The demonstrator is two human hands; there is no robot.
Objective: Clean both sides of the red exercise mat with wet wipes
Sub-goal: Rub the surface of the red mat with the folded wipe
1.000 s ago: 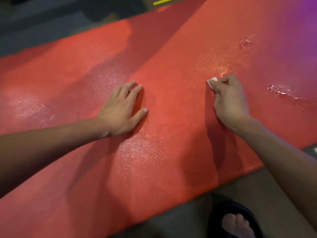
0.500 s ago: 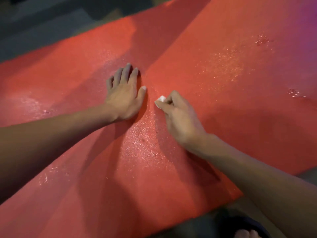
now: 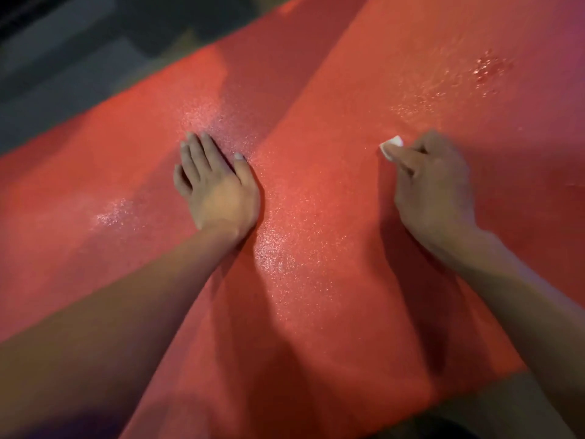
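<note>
- Dark grey flooring runs behind the far edge of the mat, dim and blurred, and a strip of it shows again beside the mat's near right corner.
- Filling most of the view is the red, finely pebbled foam exercise mat, laid flat and slanting from lower left to upper right.
- Wet sheen glitters on the mat in a band just right of the left hand, and beaded droplets sit further up the mat, beyond the right hand.
- A small folded white wet wipe is pressed to the mat's surface, only its tip peeking out past the fingers.
- Curled around the wipe, the right hand pinches it between thumb and fingertips, knuckles up.
- Spread flat with straight fingers, the left hand rests palm down on the mat well left of the wipe, holding nothing (it looks to be pinning the mat in place).
- The step in hand appears to be wiping this upper face; to do it well, keep the wipe flat under firm, even pressure and overlap the strokes.
- The droplets likely need a pass too, and such a small wipe may dry out or ball up, so refolding could help.
- Only one face is visible; the underside cannot be judged.
</note>
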